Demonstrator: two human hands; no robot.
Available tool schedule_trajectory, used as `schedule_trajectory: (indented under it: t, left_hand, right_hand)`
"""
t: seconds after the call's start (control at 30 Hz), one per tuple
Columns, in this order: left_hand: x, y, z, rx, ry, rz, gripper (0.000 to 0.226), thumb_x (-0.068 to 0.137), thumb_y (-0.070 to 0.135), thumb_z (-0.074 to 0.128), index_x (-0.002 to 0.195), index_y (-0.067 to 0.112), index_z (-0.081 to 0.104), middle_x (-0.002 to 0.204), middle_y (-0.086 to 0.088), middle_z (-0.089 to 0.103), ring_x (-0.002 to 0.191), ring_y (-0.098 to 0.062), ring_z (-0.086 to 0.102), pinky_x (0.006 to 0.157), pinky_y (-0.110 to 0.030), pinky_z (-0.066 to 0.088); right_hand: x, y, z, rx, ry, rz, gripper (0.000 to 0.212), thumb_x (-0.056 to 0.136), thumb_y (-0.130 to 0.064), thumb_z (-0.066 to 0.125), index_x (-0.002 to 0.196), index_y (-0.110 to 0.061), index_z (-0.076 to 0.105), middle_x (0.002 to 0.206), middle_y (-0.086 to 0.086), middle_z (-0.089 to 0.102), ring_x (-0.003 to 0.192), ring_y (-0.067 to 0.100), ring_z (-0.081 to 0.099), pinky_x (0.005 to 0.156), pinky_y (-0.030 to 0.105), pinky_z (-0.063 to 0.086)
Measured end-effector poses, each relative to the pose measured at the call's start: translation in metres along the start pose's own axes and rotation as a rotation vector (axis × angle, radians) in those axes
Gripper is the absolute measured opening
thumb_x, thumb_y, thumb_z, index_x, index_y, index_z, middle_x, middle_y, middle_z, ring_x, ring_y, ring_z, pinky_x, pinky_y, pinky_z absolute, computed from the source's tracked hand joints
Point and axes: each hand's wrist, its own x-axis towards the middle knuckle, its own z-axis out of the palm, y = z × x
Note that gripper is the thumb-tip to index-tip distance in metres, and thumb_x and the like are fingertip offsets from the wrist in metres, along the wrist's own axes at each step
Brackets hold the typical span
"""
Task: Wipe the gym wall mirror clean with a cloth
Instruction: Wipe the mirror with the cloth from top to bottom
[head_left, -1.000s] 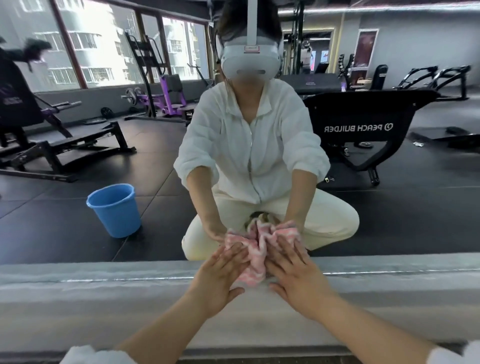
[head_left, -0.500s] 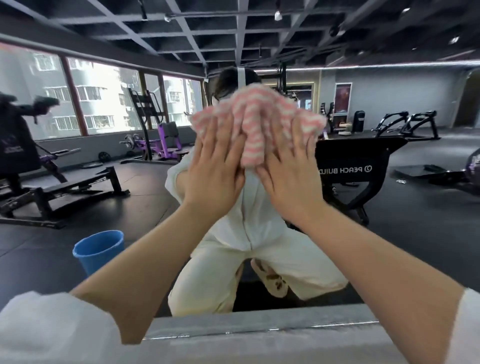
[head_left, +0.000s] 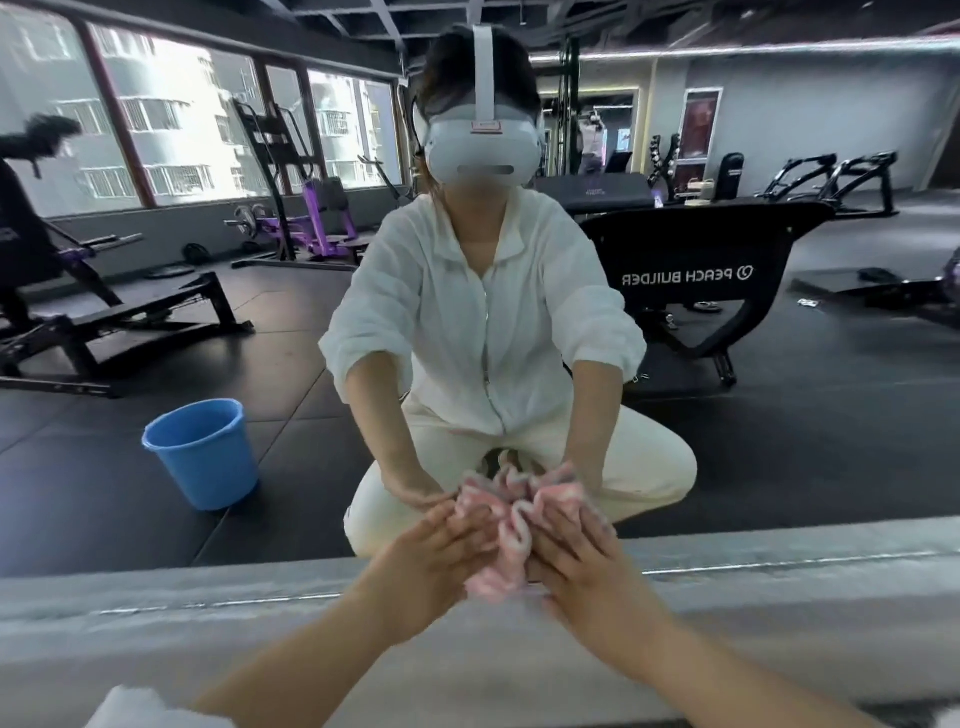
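The wall mirror (head_left: 779, 467) fills the view and shows my own crouching reflection. A bunched pink-and-white striped cloth (head_left: 506, 525) lies against the glass near the mirror's bottom edge. My left hand (head_left: 436, 556) presses on the cloth's left side with straight, spread fingers. On its right side my right hand (head_left: 576, 556) presses the same way. Both forearms reach forward from the lower corners of the view.
A grey ledge (head_left: 208, 623) runs below the mirror's bottom edge. In the reflection a blue bucket (head_left: 202, 452) stands on the dark floor at the left, with black and purple gym machines (head_left: 691, 291) behind.
Half a second ago both hands pressed the cloth high on the glass at head height. They have swept it down to the mirror's bottom edge, where it also was a second ago.
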Motion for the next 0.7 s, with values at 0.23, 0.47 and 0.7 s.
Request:
schedule_trajectory:
  t: [0.23,0.47,0.7]
  left_hand:
    - [-0.004,0.041,0.006,-0.128,-0.072,-0.107,0.051,0.077,0.044,0.042,0.107,0.020,0.074,0.127,0.004,0.062,0.128,-0.018,0.038,0.118,-0.037,0.005]
    - [0.051,-0.048,-0.085,0.095,0.374,-0.306,0.052,0.086,0.039,0.041,0.129,0.014,0.059,0.138,-0.010,0.051,0.139,-0.031,0.023,0.118,-0.042,0.002]
    - [0.115,-0.191,-0.218,0.340,0.690,-0.467,0.063,0.101,0.050,0.001,0.151,0.014,-0.008,0.154,-0.017,0.008,0.145,-0.029,-0.012,0.118,-0.040,-0.007]
  right_hand:
    - [-0.022,-0.018,0.012,0.066,-0.085,0.016,0.068,0.081,-0.044,0.036,0.143,-0.017,0.042,0.140,0.004,0.053,0.140,0.029,0.025,0.113,0.049,0.014]
    - [0.066,0.057,-0.087,0.086,0.303,0.166,0.064,0.101,-0.036,0.024,0.153,-0.006,0.002,0.158,0.016,0.015,0.147,0.034,0.008,0.109,0.051,0.024]
    - [0.180,0.161,-0.261,0.013,0.458,0.390,0.068,0.092,-0.050,0.005,0.148,-0.019,-0.019,0.159,0.006,-0.014,0.141,0.034,-0.020,0.115,0.051,-0.005]
